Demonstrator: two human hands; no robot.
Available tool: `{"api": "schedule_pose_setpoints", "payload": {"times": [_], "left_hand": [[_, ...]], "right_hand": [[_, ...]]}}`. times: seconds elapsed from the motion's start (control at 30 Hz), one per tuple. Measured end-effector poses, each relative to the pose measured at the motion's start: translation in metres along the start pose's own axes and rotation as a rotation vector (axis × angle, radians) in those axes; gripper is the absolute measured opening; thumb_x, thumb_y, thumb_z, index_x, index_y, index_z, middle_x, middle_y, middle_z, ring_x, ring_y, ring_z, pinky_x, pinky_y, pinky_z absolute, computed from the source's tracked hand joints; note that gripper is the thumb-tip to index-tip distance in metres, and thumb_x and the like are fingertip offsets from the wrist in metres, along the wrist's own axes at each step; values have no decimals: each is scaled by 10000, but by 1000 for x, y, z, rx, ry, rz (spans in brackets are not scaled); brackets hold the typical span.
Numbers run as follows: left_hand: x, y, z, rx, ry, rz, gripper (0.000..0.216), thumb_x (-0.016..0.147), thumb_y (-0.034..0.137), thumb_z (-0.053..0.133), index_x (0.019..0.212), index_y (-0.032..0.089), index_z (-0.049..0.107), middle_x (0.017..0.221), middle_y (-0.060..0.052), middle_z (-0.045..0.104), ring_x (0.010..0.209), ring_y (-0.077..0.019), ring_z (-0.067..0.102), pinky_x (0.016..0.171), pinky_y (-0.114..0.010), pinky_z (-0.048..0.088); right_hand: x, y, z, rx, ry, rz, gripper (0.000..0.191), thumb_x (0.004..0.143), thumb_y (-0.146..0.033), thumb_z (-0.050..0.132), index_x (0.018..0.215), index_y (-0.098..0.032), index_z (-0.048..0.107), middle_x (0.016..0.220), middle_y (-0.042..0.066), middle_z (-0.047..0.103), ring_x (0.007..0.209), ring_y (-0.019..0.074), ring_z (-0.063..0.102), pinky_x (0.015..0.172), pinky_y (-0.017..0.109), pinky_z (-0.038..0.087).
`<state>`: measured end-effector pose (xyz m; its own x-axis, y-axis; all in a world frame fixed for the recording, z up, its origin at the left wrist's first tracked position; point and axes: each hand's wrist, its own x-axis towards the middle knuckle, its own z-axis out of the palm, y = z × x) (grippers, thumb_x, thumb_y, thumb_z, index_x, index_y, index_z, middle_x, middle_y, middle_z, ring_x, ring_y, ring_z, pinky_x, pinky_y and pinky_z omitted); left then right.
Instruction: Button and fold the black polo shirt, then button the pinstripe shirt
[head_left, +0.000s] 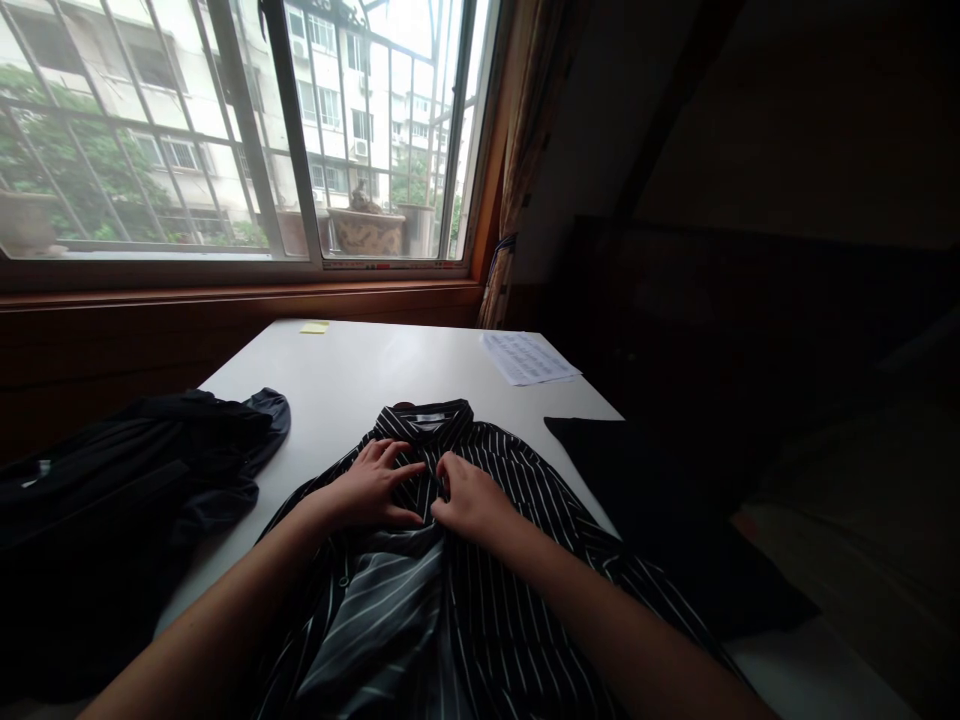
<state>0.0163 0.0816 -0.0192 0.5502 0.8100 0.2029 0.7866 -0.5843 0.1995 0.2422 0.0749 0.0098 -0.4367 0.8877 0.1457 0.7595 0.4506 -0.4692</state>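
A black shirt with white stripes [517,500] lies face up on the white table [375,360], its collar toward the window. The front hangs partly open below the chest, and the paler inside of the cloth shows there. My left hand [382,485] rests on the shirt just below the collar, fingers spread. Close beside it, my right hand [472,500] has its fingers curled in a pinch at the shirt's front edge. Whether a button is between those fingers is hidden.
Dark clothing [150,470] is heaped on the left of the table. A dark folded cloth [660,510] lies on the right. Printed sheets [529,358] and a yellow sticky note [314,327] are at the far edge. Behind stands a barred window [315,140] with a tied curtain [510,200].
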Motion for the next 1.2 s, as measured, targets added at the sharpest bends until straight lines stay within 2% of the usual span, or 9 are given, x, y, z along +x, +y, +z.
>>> {"api": "schedule_pose_setpoints", "payload": {"times": [0.13,0.3,0.47,0.6,0.77,0.9,1.03,1.2], "left_hand": [[0,2,-3,-19,-23,-9,816,677,753,665,1399,416,489,1449,-106,370,1315,-426,329,1075,-640,277],[0,2,-4,-39,-14,-13,815,691,730,675,1420,441,451,1452,-104,370,1316,-430,325,1065,-644,287],[-1,-2,-7,-76,-32,-3,792,691,715,690,1405,453,467,1439,-82,389,1307,-399,344,1072,-605,314],[2,1,-13,-83,-34,-6,613,782,677,629,1347,458,534,1382,-64,449,1252,-353,415,1059,-568,351],[16,27,-16,-52,108,-52,295,908,450,593,1157,327,692,1147,-69,600,1080,-283,507,950,-447,465],[25,46,-3,-78,150,-38,155,915,278,594,986,248,729,983,-59,625,943,-235,554,900,-391,491],[26,48,11,-147,201,-89,144,919,249,584,989,238,709,958,-52,611,911,-213,586,885,-377,508],[25,43,16,-228,225,-134,121,911,243,606,977,206,701,938,-56,598,876,-198,596,833,-345,518]], "right_hand": [[9,16,-5,82,11,69,138,724,-151,626,847,-213,625,860,27,670,749,173,592,646,272,380],[18,31,-4,194,-30,56,107,808,-238,631,866,-201,713,830,23,722,772,172,655,697,264,453],[16,34,1,288,56,2,134,847,-280,633,853,-192,734,895,42,737,894,201,653,838,309,467],[12,38,4,300,130,11,108,842,-270,647,829,-199,727,875,39,729,913,212,632,878,335,454],[12,38,6,316,162,10,69,824,-247,666,830,-207,721,864,32,724,900,204,626,906,348,439],[12,37,4,309,159,36,53,816,-225,675,830,-200,718,852,29,721,893,204,621,889,342,439],[12,41,6,305,170,27,84,843,-247,657,830,-196,723,860,32,719,899,205,601,855,319,437],[11,45,7,323,157,-11,145,893,-262,609,833,-210,730,877,18,722,926,199,590,890,319,410]]}}
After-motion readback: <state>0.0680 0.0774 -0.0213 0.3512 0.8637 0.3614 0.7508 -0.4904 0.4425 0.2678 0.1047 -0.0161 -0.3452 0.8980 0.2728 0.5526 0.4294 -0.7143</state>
